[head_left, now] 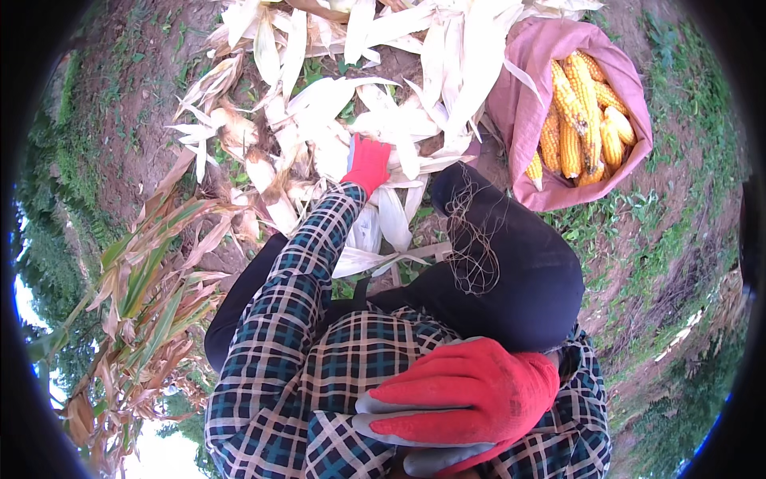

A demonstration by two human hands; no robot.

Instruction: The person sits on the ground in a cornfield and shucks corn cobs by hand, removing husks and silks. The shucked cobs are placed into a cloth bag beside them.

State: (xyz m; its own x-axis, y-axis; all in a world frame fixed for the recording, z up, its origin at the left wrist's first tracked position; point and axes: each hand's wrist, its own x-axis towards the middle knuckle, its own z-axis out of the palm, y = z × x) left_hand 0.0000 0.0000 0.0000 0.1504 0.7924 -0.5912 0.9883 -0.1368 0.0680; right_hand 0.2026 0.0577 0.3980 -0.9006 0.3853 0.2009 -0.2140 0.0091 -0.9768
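L hand (368, 164) reaching into husks (383, 120), grip hidden, R hand (463, 399) flat on chest, open, sack (523, 104) of cobs (582, 120) nearby

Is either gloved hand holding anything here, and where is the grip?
Left hand reaches into the corn husks; any grip is hidden. Right hand holds nothing.

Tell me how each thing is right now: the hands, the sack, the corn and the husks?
Left hand: gloved red, reaching into the husks.
Right hand: gloved red, resting near the chest, holding nothing visible.
Pink sack: open.
Corn cobs: husked, yellow, inside the sack.
Husks: peeled, heaped on the ground.
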